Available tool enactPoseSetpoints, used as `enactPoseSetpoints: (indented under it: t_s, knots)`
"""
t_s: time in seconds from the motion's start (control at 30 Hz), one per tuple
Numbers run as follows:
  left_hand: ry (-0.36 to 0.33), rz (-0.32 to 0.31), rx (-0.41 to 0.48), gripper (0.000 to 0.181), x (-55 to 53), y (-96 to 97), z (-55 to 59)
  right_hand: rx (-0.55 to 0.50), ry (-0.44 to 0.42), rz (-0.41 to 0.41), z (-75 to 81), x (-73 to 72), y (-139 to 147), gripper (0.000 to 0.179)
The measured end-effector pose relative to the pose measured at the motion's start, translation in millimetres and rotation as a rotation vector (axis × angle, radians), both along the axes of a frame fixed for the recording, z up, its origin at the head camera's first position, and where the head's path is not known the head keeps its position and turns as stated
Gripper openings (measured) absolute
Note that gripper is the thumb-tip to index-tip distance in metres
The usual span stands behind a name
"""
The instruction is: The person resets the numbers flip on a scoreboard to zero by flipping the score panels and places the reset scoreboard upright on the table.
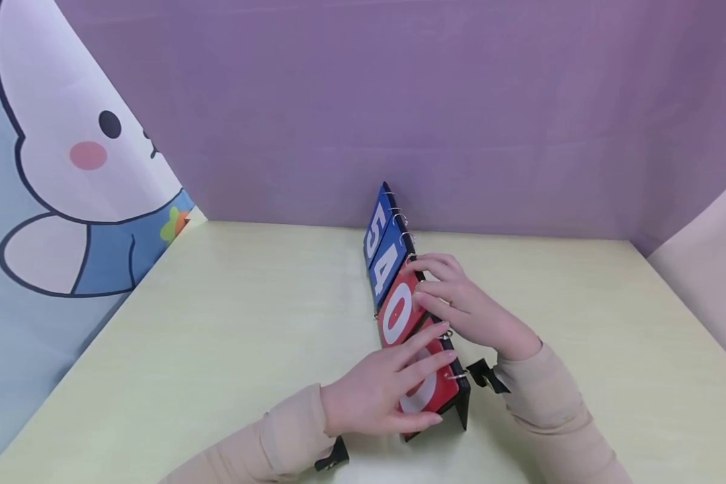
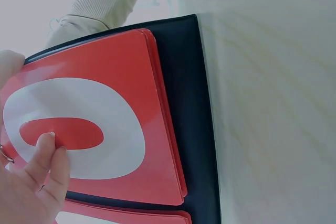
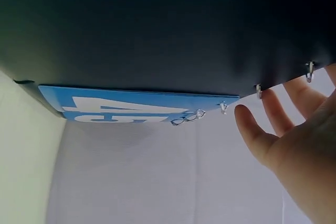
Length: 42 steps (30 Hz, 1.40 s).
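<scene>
A flip scoreboard with a black board [image 2: 202,129] stands tilted on the table. Its far half carries a blue 5 card [image 1: 375,232] and a blue 4 card [image 1: 388,265]; two red 0 cards fill the near half. Across the nearest red card [image 1: 450,390] lies my left hand [image 1: 384,393], fingers spread and mostly straight, partly covering the digit. My right hand [image 1: 472,309] reaches over the top edge from behind, its fingertips by the rings and upper edge of the farther red card [image 1: 397,310]. From behind, the right wrist view shows its relaxed fingers near the metal rings [image 3: 259,92].
The scoreboard stands on a pale yellow table [image 1: 266,302]. Behind it hangs a purple cloth [image 1: 399,101]. A cartoon-printed cloth [image 1: 48,168] is at the left. Black straps [image 1: 486,375] hang at both cuffs.
</scene>
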<state>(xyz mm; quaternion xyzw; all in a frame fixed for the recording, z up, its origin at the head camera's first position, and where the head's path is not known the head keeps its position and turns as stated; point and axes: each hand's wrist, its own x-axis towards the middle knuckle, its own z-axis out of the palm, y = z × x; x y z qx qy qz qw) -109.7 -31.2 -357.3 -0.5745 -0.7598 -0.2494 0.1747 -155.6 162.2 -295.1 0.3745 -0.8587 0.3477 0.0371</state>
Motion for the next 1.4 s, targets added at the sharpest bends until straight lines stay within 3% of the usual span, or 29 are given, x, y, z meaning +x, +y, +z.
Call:
enactPoseSetpoints:
  t_s: [0.2,0.33,0.5,0.6,0.8,0.93,1.07,1.27,1.4]
  knots:
    - [-0.007,0.002,0.001,0.078,-0.7,-0.5,0.0,-0.063,-0.077,-0.002,-3.0,-5.0,2,0.025]
    - [-0.031,-0.002,-0.001,0.077,-0.3,-0.6,0.2,-0.238,-0.196,-0.088,-8.3,-13.3,9,0.026]
    - [-0.026,-0.002,0.004,0.075,0.4,-0.9,1.0,-0.638,-0.468,-0.2,-27.9,-34.3,22,0.024]
    - [-0.027,-0.002,0.003,0.076,0.4,-0.6,1.9,-0.821,-0.65,-0.216,-42.3,-45.5,30,0.028]
    - [-0.037,-0.007,0.005,0.077,-0.1,-0.1,1.3,-1.009,-0.966,-0.092,-66.5,-58.0,42,0.041]
    - [-0.045,-0.007,-0.005,0.075,0.4,-0.4,1.1,-1.135,-1.123,-0.038,-77.4,-62.1,45,0.041]
    - [-0.065,-0.017,-0.008,0.071,0.2,-1.0,1.7,-1.227,-1.214,-0.093,-83.9,-64.8,47,0.036]
    - [-0.174,-0.035,0.021,0.056,0.8,-3.5,5.6,-1.363,-1.282,-0.22,-94.2,-67.8,49,0.019]
    - [-0.087,0.011,0.055,0.049,1.0,-2.3,8.4,-1.372,-1.286,-0.25,-98.0,-71.4,45,0.018]
